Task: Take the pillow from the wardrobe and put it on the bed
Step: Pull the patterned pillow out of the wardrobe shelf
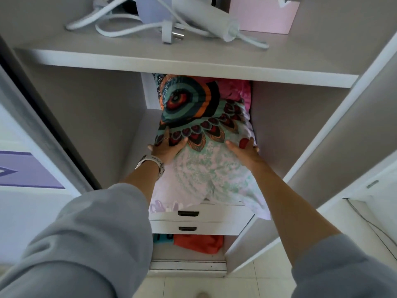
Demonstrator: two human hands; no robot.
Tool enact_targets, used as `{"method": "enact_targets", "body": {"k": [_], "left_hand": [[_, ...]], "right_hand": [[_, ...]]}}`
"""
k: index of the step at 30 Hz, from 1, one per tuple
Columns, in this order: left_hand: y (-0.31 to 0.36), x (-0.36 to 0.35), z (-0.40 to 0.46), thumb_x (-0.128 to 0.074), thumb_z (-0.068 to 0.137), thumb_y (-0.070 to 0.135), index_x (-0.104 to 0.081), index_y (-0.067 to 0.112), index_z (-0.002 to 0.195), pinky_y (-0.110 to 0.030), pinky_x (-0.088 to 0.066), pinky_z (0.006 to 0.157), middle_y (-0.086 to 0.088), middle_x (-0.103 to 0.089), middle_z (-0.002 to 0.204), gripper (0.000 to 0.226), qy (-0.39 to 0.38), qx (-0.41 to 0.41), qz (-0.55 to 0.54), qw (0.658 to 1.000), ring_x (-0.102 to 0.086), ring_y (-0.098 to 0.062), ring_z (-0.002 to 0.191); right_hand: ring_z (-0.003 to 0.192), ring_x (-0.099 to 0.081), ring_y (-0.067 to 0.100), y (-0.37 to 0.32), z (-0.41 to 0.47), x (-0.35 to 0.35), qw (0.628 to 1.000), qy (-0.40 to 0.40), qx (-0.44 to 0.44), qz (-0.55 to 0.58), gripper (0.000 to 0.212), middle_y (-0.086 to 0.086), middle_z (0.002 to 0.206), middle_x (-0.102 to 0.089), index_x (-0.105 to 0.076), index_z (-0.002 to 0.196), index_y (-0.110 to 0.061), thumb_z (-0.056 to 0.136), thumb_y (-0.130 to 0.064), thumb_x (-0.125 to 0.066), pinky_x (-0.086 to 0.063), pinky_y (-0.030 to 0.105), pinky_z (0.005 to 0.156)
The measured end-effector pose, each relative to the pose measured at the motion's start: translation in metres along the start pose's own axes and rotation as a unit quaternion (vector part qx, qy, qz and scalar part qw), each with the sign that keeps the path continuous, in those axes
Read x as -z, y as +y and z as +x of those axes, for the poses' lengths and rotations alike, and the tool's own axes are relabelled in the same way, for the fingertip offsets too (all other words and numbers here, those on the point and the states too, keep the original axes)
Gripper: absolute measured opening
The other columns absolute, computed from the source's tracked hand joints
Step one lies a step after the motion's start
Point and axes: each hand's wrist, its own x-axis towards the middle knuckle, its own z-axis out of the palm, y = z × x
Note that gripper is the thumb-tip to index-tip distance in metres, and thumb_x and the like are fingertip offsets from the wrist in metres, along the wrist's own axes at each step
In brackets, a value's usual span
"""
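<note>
A pillow (202, 130) with a bright teal, orange and red circular pattern on a pale cover lies in the white wardrobe (193, 65), under a shelf and on top of a drawer unit. Its near end hangs over the drawers' front edge. My left hand (167, 148), with a watch on the wrist, presses on the pillow's left side. On the right side my right hand (245, 152) grips it. Both arms reach forward into the compartment. A pink cloth (236, 89) shows behind the pillow. The bed is not in view.
The shelf above holds a white appliance with a cable and plug (171, 33) and a pink box (264, 16). Two white drawers (193, 221) sit under the pillow, with an orange cloth (197, 243) below. An open door (322, 158) stands right, a sliding door (43, 147) left.
</note>
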Motion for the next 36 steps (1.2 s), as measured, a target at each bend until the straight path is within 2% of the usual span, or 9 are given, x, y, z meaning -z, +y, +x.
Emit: {"method": "enact_targets", "body": {"k": [4,7,10,14,18,20,23,25,36], "left_hand": [[-0.002,-0.007,0.008,-0.038,0.066,0.083,0.008,0.04,0.149,-0.048,0.013,0.115,-0.007,-0.012,0.161,0.104,0.014,0.06,-0.052,0.997,-0.009,-0.04,0.145],[-0.002,-0.011,0.011,-0.041,0.058,0.083,0.001,0.043,0.149,-0.05,-0.004,0.118,-0.004,-0.013,0.161,0.108,0.012,0.068,-0.083,0.994,-0.013,-0.041,0.144],[-0.004,-0.014,0.01,-0.047,0.058,0.083,-0.008,0.047,0.148,-0.049,-0.025,0.114,-0.004,-0.028,0.157,0.105,0.013,0.064,-0.12,0.991,-0.03,-0.04,0.138],[-0.001,-0.02,0.007,-0.054,0.057,0.081,-0.02,0.049,0.144,-0.048,-0.033,0.11,-0.005,-0.043,0.148,0.099,0.047,0.045,-0.151,0.986,-0.043,-0.039,0.13],[0.005,-0.018,0.003,-0.064,0.052,0.074,-0.039,0.043,0.132,-0.051,-0.041,0.103,-0.007,-0.06,0.13,0.089,0.099,0.033,-0.131,0.986,-0.054,-0.039,0.116],[0.008,-0.018,0.002,-0.068,0.053,0.068,-0.043,0.037,0.124,-0.052,-0.043,0.099,-0.008,-0.063,0.124,0.082,0.113,0.013,-0.095,0.989,-0.057,-0.039,0.111],[0.012,-0.021,0.0,-0.072,0.054,0.057,-0.045,0.033,0.116,-0.051,-0.045,0.097,-0.006,-0.066,0.117,0.072,0.138,0.005,-0.085,0.987,-0.059,-0.036,0.108],[0.014,-0.023,-0.005,-0.073,0.056,0.053,-0.045,0.034,0.114,-0.051,-0.045,0.097,-0.004,-0.067,0.113,0.067,0.155,0.01,-0.085,0.984,-0.059,-0.034,0.107],[0.014,-0.024,-0.086,-0.076,0.057,0.057,-0.045,0.041,0.091,-0.051,-0.05,0.089,0.006,-0.071,0.095,0.048,0.235,0.001,-0.115,0.965,-0.064,-0.028,0.093]], "right_hand": [[0.144,-0.016,0.036,0.002,0.014,-0.003,0.996,0.017,-0.066,0.052,0.129,0.013,0.161,-0.009,0.003,0.152,-0.017,0.06,-0.083,-0.058,-0.022,0.048,0.114],[0.143,-0.022,0.037,0.007,0.021,-0.006,0.993,0.021,-0.093,0.063,0.131,0.015,0.159,-0.015,0.0,0.152,-0.013,0.058,-0.081,-0.061,-0.025,0.049,0.114],[0.14,-0.028,0.035,0.008,0.027,-0.009,0.992,0.001,-0.08,0.102,0.132,0.013,0.159,-0.019,-0.004,0.152,-0.012,0.056,-0.077,-0.068,-0.029,0.045,0.112],[0.126,-0.049,0.032,0.006,0.028,-0.012,0.985,-0.006,-0.061,0.164,0.129,0.014,0.148,-0.04,-0.019,0.15,-0.007,0.052,-0.067,-0.078,-0.043,0.035,0.095],[0.119,-0.055,0.036,0.006,0.026,-0.018,0.978,0.037,-0.052,0.199,0.128,0.016,0.134,-0.056,-0.037,0.141,-0.011,0.034,-0.063,-0.083,-0.047,0.047,0.1],[0.117,-0.055,0.035,0.007,0.025,-0.021,0.975,0.072,-0.045,0.204,0.123,0.017,0.133,-0.056,-0.036,0.141,-0.01,0.039,-0.056,-0.086,-0.047,0.046,0.098],[0.091,-0.058,0.026,0.006,0.025,-0.02,0.97,0.093,-0.029,0.222,0.099,0.017,0.123,-0.061,-0.044,0.131,-0.009,0.047,-0.038,-0.089,-0.047,0.034,0.081],[0.083,-0.056,0.024,0.003,0.023,-0.018,0.968,0.097,-0.029,0.229,0.086,0.016,0.118,-0.063,-0.048,0.124,-0.012,0.051,-0.029,-0.089,-0.049,0.034,0.078],[0.094,-0.062,0.03,0.007,-0.048,-0.002,0.969,0.083,0.009,0.231,0.072,0.014,0.118,-0.065,-0.051,0.128,-0.016,0.062,-0.008,-0.08,-0.044,0.03,0.077]]}}
